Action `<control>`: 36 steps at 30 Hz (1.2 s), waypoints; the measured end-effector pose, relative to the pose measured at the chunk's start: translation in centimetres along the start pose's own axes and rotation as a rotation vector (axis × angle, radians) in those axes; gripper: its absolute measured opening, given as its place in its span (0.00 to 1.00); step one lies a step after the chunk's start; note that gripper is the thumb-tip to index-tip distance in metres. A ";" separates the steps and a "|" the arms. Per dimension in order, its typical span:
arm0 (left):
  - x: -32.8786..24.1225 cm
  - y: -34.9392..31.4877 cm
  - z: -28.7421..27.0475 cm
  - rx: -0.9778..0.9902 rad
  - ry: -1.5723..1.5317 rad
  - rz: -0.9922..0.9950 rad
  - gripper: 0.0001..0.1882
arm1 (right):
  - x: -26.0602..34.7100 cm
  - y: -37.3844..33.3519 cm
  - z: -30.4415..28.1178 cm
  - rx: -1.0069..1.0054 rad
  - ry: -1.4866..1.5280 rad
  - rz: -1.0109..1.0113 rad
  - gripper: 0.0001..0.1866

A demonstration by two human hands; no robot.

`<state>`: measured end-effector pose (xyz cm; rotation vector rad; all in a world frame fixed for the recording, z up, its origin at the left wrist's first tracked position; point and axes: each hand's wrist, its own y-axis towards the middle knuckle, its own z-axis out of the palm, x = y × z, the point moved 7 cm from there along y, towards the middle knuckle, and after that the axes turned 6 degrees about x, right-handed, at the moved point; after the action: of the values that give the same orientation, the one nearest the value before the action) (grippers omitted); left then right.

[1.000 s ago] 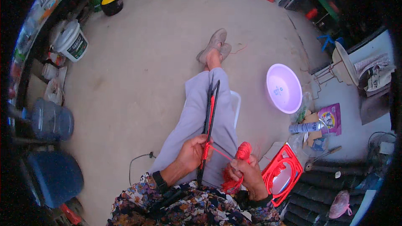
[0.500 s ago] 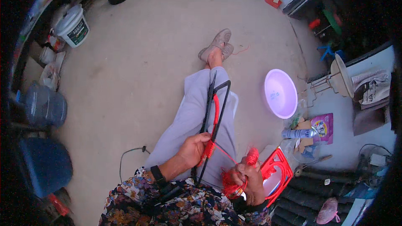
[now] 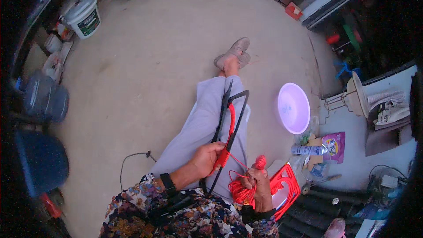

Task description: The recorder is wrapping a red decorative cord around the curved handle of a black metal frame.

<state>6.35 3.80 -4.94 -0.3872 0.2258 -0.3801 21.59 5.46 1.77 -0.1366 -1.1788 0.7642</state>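
Note:
A black frame of slim bars (image 3: 243,112) rests along my lap, pointing away toward my crossed feet. Red cord (image 3: 223,158) is coiled tightly round part of one bar, and a red strip runs further up inside the frame. My left hand (image 3: 206,158) pinches the frame right at the wrapped section. To its right, my right hand (image 3: 261,185) is closed round a bundle of red cord (image 3: 240,192), with a tight red knob of cord poking out above the fingers. A strand stretches from the wrapping to this hand. Some fingertips are hidden by the cord.
Close by my right forearm is a red plastic basket (image 3: 294,187) with red cord in it. Beyond it stand a lilac basin (image 3: 294,108), a spray can (image 3: 307,150) and a purple packet (image 3: 334,146). A white bucket (image 3: 83,16) and a blue bin (image 3: 42,163) line the left side.
The view has shifted slightly, so the scene sits a little differently. My right hand has turned, and more of the cord bundle shows. My left hand keeps its hold on the wrapped bar.

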 end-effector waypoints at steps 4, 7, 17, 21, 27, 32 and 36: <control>0.2 0.5 1.0 0.109 0.005 -0.008 0.10 | 1.1 0.6 -2.2 -0.243 -0.421 -0.045 0.07; 0.8 0.7 1.9 0.150 0.042 -0.037 0.11 | 3.8 0.1 -0.9 -0.416 -0.577 -0.134 0.09; 1.7 1.0 2.3 0.105 0.128 -0.034 0.10 | 4.8 0.4 5.5 -0.416 -0.952 -0.367 0.05; 2.2 1.1 1.1 0.065 0.092 -0.014 0.09 | 4.9 0.1 8.0 -0.346 -1.055 -0.408 0.04; 2.8 0.8 0.5 -0.077 0.061 -0.028 0.10 | 3.9 -0.6 9.1 -0.298 -1.050 -0.401 0.04; 2.8 0.9 0.0 -0.018 0.060 -0.018 0.12 | 3.4 -0.4 8.6 -0.260 -1.214 -0.562 0.06; 2.3 0.7 -0.2 -0.075 0.058 0.020 0.10 | 1.7 0.1 5.6 -0.237 -0.539 -0.193 0.06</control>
<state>8.60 3.39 -5.67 -0.4480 0.3011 -0.3644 16.97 4.98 5.32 -0.0089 -1.7670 0.4983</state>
